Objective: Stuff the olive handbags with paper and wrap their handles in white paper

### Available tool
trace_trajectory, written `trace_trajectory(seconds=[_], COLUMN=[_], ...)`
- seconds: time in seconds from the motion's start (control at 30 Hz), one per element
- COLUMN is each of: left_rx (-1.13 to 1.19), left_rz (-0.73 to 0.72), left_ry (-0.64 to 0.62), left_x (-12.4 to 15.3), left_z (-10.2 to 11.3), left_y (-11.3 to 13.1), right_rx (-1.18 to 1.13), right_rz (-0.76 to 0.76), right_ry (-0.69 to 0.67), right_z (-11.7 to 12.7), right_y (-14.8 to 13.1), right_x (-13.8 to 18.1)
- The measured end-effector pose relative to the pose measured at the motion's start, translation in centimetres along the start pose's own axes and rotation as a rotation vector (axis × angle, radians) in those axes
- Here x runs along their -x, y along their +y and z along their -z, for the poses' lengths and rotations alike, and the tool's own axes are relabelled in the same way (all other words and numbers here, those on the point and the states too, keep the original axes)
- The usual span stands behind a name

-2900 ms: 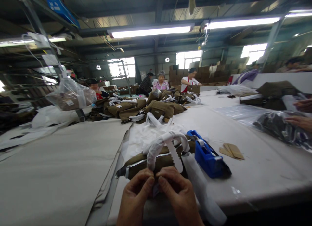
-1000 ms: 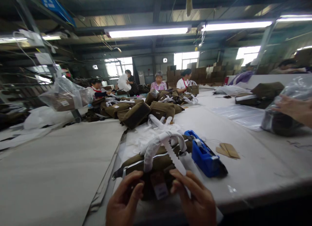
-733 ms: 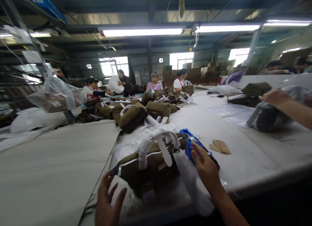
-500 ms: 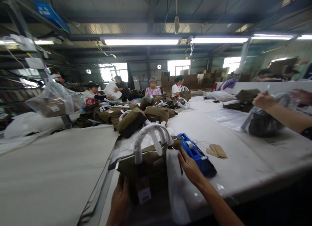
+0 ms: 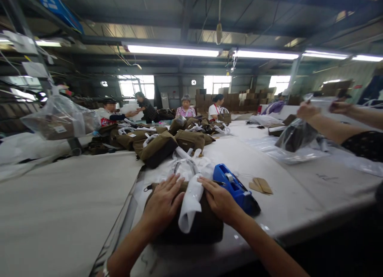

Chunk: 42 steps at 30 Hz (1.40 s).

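An olive-brown bag (image 5: 203, 225) lies flat on the table's near edge, its handles wrapped in white paper (image 5: 190, 203). My left hand (image 5: 163, 203) rests flat on the bag's left side, fingers spread. On the bag's right side my right hand (image 5: 220, 201) presses down with its fingers stretched out, beside the white wrapping. Just right of that hand stands a blue tape dispenser (image 5: 235, 187).
A heap of olive bags (image 5: 158, 143) lies further up the long white table (image 5: 299, 189). Brown paper tags (image 5: 260, 185) lie past the dispenser. At the right a co-worker's hands (image 5: 305, 109) hold a bag in clear plastic (image 5: 295, 135). Several people sit at the far end.
The bag stood upright with my hands at its front tag; now it lies flat. My right hand reached briefly to the dispenser and white sheet, then both hands came down on the bag.
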<state>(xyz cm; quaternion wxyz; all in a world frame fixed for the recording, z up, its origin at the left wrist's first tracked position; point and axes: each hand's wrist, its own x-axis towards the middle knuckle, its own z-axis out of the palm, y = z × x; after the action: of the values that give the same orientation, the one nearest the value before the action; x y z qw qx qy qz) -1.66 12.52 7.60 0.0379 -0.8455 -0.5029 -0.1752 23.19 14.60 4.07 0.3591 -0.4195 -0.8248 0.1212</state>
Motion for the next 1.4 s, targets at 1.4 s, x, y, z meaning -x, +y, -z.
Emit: trace_trajectory(seconds=[1.4], left_rx=[0.301], left_rz=[0.142], left_ry=[-0.081], left_x=[-0.6], left_z=[-2.3], left_y=[-4.2], right_rx=[-0.232], right_rz=[-0.551], right_ry=[0.212], right_z=[-3.2], right_y=[0.6], right_x=[1.2])
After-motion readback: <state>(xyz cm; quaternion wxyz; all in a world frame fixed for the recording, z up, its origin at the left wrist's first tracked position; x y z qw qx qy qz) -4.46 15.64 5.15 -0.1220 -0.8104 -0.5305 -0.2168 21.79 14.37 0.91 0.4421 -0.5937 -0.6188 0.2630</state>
